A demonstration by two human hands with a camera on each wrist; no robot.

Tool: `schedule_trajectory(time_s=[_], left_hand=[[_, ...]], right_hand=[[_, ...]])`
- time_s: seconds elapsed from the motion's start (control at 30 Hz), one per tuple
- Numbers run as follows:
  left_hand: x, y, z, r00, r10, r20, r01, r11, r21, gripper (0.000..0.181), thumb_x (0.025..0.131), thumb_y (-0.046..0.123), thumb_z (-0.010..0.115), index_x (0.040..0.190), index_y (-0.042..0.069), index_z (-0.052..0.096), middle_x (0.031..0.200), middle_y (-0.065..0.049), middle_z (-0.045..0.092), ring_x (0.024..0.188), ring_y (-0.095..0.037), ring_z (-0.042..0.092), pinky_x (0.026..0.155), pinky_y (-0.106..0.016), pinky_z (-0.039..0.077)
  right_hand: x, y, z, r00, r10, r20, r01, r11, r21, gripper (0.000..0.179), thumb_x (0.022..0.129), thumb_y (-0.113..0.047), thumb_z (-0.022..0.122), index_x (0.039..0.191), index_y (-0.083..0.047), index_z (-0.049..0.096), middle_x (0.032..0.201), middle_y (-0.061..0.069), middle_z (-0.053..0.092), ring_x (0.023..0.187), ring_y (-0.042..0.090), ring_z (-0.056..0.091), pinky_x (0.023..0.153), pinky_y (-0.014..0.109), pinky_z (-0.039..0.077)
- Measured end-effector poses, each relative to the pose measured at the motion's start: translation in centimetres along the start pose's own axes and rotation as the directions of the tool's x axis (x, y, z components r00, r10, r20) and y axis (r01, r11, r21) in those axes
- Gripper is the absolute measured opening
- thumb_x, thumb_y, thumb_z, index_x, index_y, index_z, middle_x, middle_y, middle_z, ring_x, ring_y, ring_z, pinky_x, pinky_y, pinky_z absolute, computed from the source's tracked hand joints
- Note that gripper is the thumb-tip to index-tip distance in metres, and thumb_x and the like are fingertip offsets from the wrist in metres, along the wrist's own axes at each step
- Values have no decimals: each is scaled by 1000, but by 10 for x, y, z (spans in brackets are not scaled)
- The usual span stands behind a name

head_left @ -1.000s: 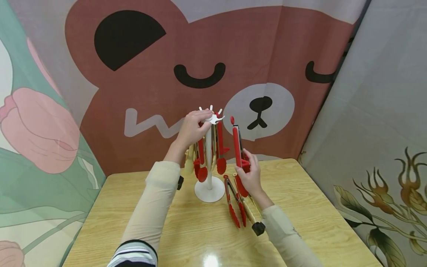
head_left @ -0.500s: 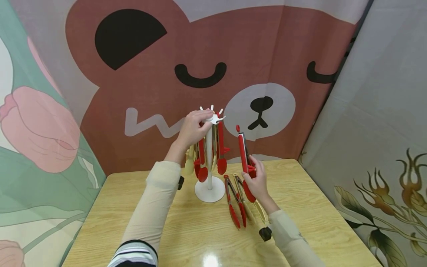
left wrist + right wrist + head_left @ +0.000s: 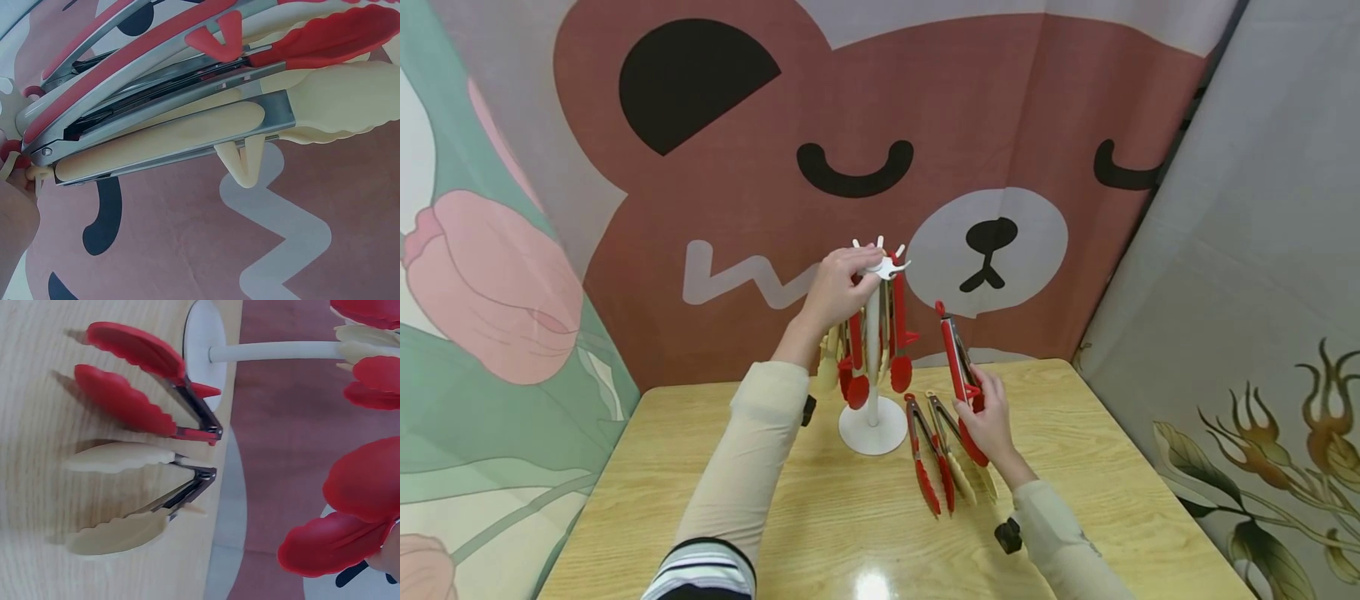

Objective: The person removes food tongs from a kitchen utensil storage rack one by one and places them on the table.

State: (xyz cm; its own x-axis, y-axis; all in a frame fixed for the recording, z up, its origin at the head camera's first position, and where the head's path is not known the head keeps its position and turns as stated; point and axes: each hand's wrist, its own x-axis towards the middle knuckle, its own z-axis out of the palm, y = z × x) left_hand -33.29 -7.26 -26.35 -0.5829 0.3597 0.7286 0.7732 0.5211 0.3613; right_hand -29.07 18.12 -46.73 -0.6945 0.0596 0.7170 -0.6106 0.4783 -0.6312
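My left hand (image 3: 842, 287) holds the top of a white hanging stand (image 3: 873, 358), fingers over its hooked rim and thumb lower. Red tongs (image 3: 899, 325) and cream tongs (image 3: 162, 137) hang from the hooks around its post. To the right of the stand, my right hand (image 3: 988, 414) grips a pair of red-handled tongs (image 3: 955, 354) at the middle, hinge end up. Their red tips (image 3: 331, 544) point down above the table. Just below lie open red tongs (image 3: 929, 454) and open cream tongs (image 3: 125, 531), side by side; my right hand partly covers the cream pair in the head view.
The wooden table (image 3: 820, 533) carries the stand's round white base (image 3: 872, 437). Behind it hangs a curtain (image 3: 722, 208) with a bear print. A grey floral curtain (image 3: 1240, 292) closes off the right side, a green one (image 3: 497, 333) the left.
My right hand has moved right and down with the red tongs, away from the stand, uncovering more of the cream tongs on the table. The left hand stays on the stand's top.
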Motion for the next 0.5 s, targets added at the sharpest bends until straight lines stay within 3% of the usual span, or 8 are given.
schedule_trajectory(time_s=[0.2, 0.33, 0.5], left_hand=[[0, -1, 1, 1000, 1, -3, -1, 1000, -1, 31, 85, 12, 51, 112, 2, 62, 114, -9, 59, 113, -18, 49, 98, -30, 31], [0, -1, 1, 1000, 4, -7, -4, 1000, 2, 31, 84, 11, 50, 112, 3, 62, 114, -9, 60, 113, -18, 49, 98, -30, 31], [0, -2, 0, 1000, 6, -8, -6, 1000, -2, 31, 84, 12, 50, 112, 2, 62, 113, -9, 60, 113, -18, 49, 98, -31, 32]], right_hand=[[-5, 13, 0, 999, 44, 9, -44, 999, -18, 57, 69, 3, 68, 123, 0, 50, 109, 23, 43, 76, 29, 42, 58, 45, 35], [-8, 17, -1, 996, 91, 14, -90, 994, -58, 55, 71, 2, 69, 123, 0, 50, 110, 22, 42, 69, 30, 41, 57, 39, 36], [-12, 23, -3, 996, 91, 9, -90, 993, -81, 50, 73, 0, 69, 120, 2, 52, 106, 22, 44, 76, 26, 43, 63, 38, 37]])
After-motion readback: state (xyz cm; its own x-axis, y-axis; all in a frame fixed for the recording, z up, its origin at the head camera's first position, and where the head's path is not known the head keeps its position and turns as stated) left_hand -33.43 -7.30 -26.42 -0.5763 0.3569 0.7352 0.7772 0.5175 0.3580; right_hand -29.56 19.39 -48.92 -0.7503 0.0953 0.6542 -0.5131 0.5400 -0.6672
